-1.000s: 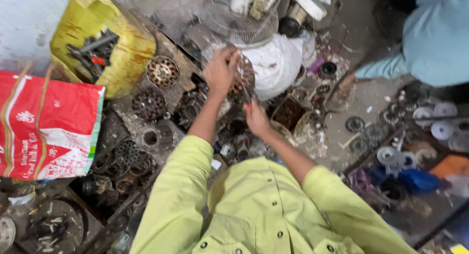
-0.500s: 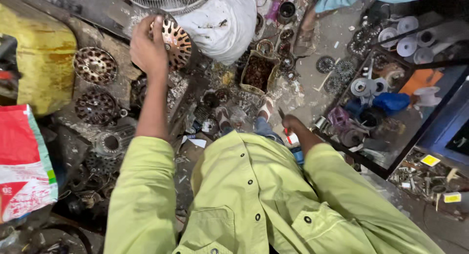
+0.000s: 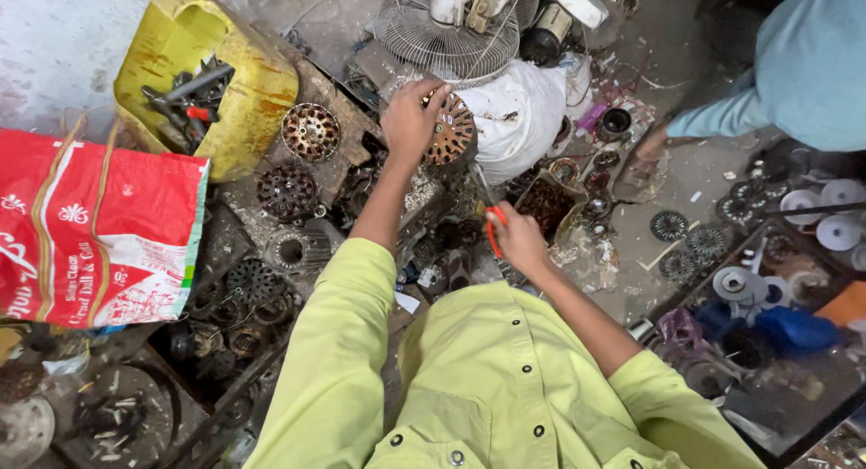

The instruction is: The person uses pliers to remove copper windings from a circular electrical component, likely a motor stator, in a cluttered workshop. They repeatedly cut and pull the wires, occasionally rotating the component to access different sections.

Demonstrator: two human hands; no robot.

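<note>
Left hand [image 3: 410,117] grips a round copper-wound motor core [image 3: 448,129], upright beside a white cloth bundle [image 3: 519,113]; right hand [image 3: 516,237] clenches red-handled pliers [image 3: 492,225]. Steadying the core firmly should help. Scrap parts surround a yellow can [image 3: 171,50].

Lime-green buttoned long-sleeved shirt [image 3: 505,388]
</note>
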